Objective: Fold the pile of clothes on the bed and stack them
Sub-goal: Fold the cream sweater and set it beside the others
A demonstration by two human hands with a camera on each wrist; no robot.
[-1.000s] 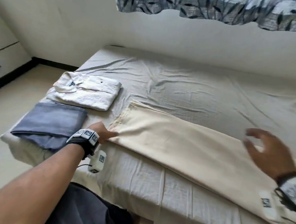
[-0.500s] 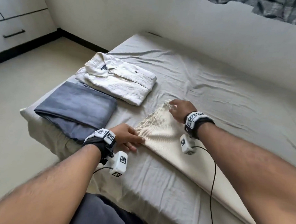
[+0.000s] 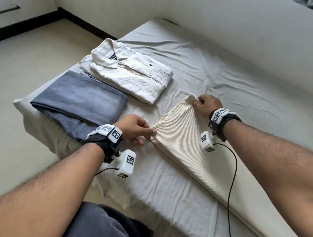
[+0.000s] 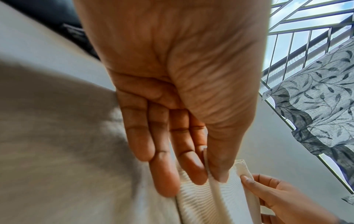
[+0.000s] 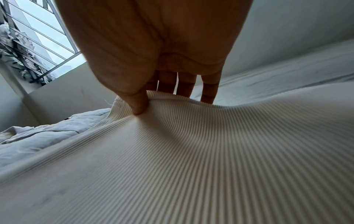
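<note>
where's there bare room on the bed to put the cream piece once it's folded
Widest bare patch: grey bedsheet between the folded white button shirt and the wall, beyond the right hand. Crowded: the near-left corner, where the folded blue-grey garment lies against the shirt, and the left hand pinches the cream ribbed cloth.

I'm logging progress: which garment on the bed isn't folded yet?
The cream ribbed garment, lying long, both hands pinching its end; the white button-up shirt and blue-grey garment are folded.
</note>
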